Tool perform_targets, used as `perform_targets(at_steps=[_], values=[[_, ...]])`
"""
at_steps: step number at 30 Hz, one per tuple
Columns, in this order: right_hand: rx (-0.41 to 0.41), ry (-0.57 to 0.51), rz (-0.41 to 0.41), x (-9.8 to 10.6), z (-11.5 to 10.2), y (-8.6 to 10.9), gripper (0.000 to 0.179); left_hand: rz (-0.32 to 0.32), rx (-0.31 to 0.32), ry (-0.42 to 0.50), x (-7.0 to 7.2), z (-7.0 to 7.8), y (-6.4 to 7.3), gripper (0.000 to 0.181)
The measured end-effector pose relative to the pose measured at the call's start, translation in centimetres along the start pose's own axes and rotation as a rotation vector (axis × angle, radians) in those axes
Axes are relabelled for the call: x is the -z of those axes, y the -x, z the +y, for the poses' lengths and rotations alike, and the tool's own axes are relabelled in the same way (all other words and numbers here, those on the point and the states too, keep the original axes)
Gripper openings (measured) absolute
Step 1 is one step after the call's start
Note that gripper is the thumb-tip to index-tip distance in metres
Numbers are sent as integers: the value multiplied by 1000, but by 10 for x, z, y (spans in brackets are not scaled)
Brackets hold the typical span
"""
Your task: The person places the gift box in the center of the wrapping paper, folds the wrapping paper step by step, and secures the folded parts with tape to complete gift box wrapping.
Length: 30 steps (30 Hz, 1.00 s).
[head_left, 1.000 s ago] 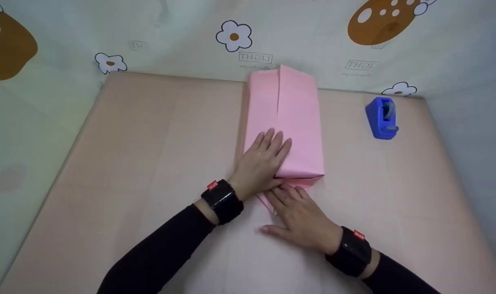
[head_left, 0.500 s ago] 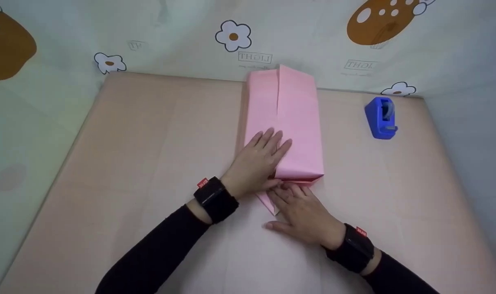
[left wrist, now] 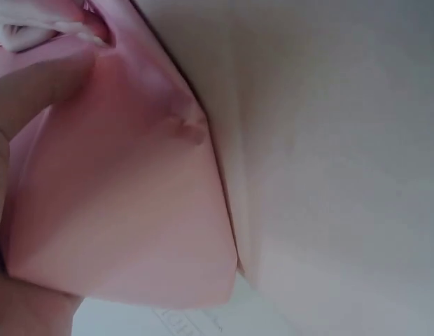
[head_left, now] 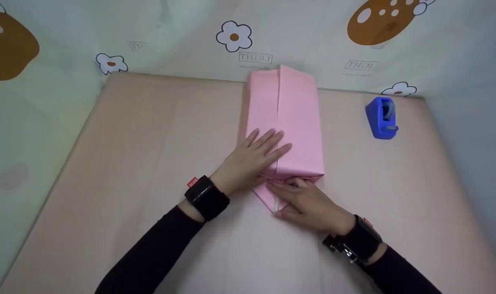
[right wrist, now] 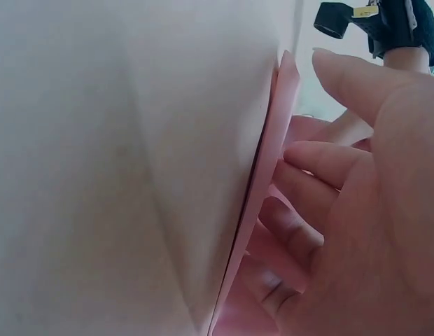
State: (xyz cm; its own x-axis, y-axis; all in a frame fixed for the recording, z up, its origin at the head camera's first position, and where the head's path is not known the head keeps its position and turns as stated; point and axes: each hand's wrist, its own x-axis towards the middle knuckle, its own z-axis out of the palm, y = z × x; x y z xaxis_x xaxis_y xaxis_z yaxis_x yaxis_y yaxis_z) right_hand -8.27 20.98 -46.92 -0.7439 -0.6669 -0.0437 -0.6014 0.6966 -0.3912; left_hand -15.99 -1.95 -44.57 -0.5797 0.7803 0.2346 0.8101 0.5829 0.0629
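Note:
A box-shaped package wrapped in pink paper lies lengthwise on the table, a seam running along its top. My left hand rests on the top near its front end, fingers straight and slightly spread. At that front end a pointed paper flap sticks out toward me along the table. Against the front end, above the flap, the fingers of my right hand press the paper, its thumb near the flap's tip. In the left wrist view, my left thumb touches the pink paper at the end.
A blue tape dispenser stands at the right rear of the table. Behind the package hangs a pale curtain with flower prints, and it also borders the sides.
My right fingers have pushed the paper at the front end inward, and the right wrist has turned. The left hand has shifted slightly left, its thumb drawn back. The package has stayed in place.

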Motion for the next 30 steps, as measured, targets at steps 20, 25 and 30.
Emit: perform_targets(at_steps=[20, 25, 30], values=[[-8, 58, -1, -1, -6, 1, 69, -260, 606, -84, 13, 64, 79, 84], [-14, 62, 6, -1, -7, 1, 68, -253, 425, -103, 6, 79, 85, 77], [-11, 68, -5, -2, -6, 0, 68, -261, 399, 25, 1, 70, 90, 78]])
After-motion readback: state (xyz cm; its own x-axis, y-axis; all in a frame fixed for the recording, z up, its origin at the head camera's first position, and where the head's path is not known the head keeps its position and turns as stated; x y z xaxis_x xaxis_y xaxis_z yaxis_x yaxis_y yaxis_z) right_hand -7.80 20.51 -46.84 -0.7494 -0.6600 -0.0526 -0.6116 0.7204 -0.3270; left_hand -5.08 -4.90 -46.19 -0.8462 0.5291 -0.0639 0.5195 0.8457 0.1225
